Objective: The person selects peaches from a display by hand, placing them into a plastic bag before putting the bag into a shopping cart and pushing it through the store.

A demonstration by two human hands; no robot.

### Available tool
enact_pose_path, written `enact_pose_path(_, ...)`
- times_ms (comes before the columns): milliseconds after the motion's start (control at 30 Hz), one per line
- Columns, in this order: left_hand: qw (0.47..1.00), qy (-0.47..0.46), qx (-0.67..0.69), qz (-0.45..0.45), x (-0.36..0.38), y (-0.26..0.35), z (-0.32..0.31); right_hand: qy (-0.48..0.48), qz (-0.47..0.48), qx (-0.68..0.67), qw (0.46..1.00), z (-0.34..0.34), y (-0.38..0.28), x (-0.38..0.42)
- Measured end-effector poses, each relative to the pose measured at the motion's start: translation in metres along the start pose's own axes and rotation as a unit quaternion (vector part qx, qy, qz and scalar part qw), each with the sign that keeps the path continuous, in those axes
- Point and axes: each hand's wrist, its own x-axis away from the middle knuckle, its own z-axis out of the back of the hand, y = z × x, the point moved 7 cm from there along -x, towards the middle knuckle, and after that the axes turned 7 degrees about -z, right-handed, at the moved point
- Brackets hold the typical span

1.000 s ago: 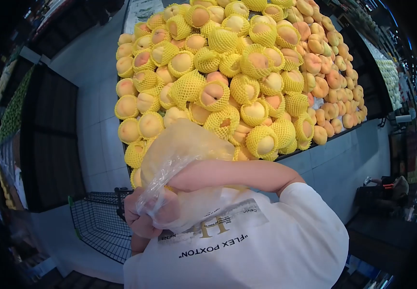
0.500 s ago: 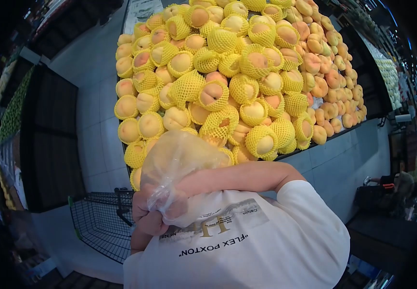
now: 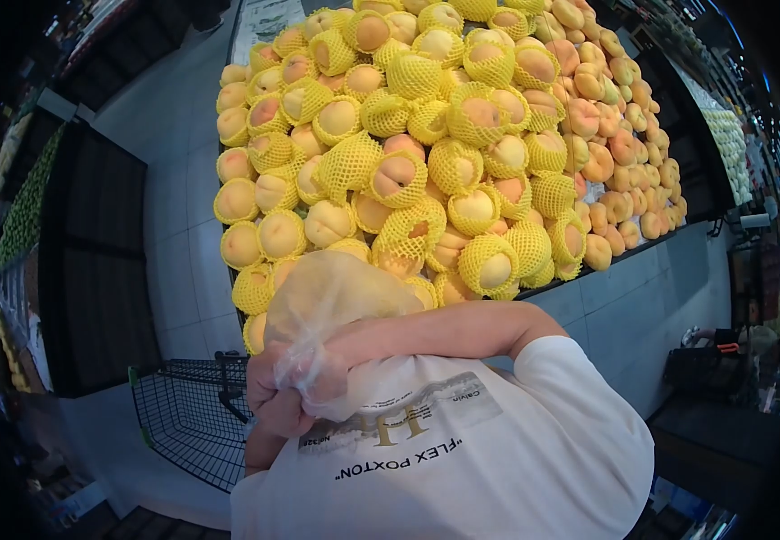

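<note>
The person wears a white T-shirt (image 3: 543, 468) with a plain short sleeve (image 3: 552, 364). A grey panel (image 3: 453, 402) marks its front, and on the panel are a gold letter (image 3: 386, 434) like an H, tiny dark print and, at one end, "Calvin" (image 3: 465, 396). Beside the panel, in black capitals and quotation marks, runs "FLEX POXTON" (image 3: 399, 458).

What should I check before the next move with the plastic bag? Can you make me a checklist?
1. Left hand holding the plastic bag: ok, its fingers are curled at the gathered plastic.
2. Right hand gripping firmly: cannot tell, plastic covers it.
3. A hand free to pick: not ok, both hands are at the bag.
4. Bag's contents plain to see: not ok, the plastic looks cloudy.
5. Peaches in yellow foam nets close by: ok, they lie just beyond the bag.
6. Shopping cart nearby: ok, it stands on the left.
</note>
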Motion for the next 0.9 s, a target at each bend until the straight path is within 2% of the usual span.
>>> enact_pose_path(167,0.999,-0.028,-0.017,-0.04,0.013,0.002,0.017,0.006,-0.013,0.01,1.0,-0.003,0.008,-0.008)
enact_pose_path(267,0.995,0.025,-0.063,-0.079,0.014,0.01,0.024,0.025,-0.032,0.029,0.999,-0.008,0.022,-0.015)
enact_pose_path(367,0.992,0.075,-0.013,-0.102,0.007,0.018,0.026,0.073,-0.072,0.067,0.993,-0.004,0.04,-0.016)
enact_pose_path(433,0.992,0.086,0.065,-0.07,0.011,0.018,0.03,0.122,-0.104,0.102,0.982,0.008,0.039,-0.003)
enact_pose_path(467,0.991,0.091,0.056,-0.077,0.014,0.019,0.036,0.151,-0.113,0.117,0.975,0.016,0.032,0.006)
enact_pose_path(533,0.99,0.09,0.055,-0.093,0.018,0.019,0.045,0.23,-0.065,0.168,0.956,0.039,0.0,0.034)
enact_pose_path(567,0.989,0.084,0.064,-0.101,0.017,0.019,0.047,0.285,0.004,0.214,0.934,0.049,-0.015,0.049)
enact_pose_path(633,0.985,0.05,0.118,-0.118,0.011,0.018,0.043,0.259,0.056,0.105,0.959,0.069,-0.009,0.066)
enact_pose_path(667,0.984,0.069,0.111,-0.118,0.011,0.018,0.046,0.245,0.082,0.049,0.965,0.076,-0.008,0.073)
enact_pose_path(700,0.983,0.088,0.105,-0.119,0.013,0.018,0.048,0.222,0.076,-0.092,0.968,0.08,-0.004,0.081)
enact_pose_path(733,0.982,0.106,0.099,-0.119,0.014,0.018,0.051,0.196,0.068,-0.23,0.951,0.082,-0.001,0.088)
enact_pose_path(767,0.982,0.087,0.118,-0.117,0.012,0.017,0.05,0.166,0.059,-0.364,0.914,0.083,0.002,0.094)
enact_pose_path(867,0.979,0.05,0.162,-0.111,0.003,0.016,0.048,0.206,0.15,-0.383,0.888,0.113,0.016,0.116)
enact_pose_path(900,0.978,0.054,0.167,-0.111,0.003,0.017,0.046,0.259,0.151,-0.372,0.879,0.127,0.016,0.128)
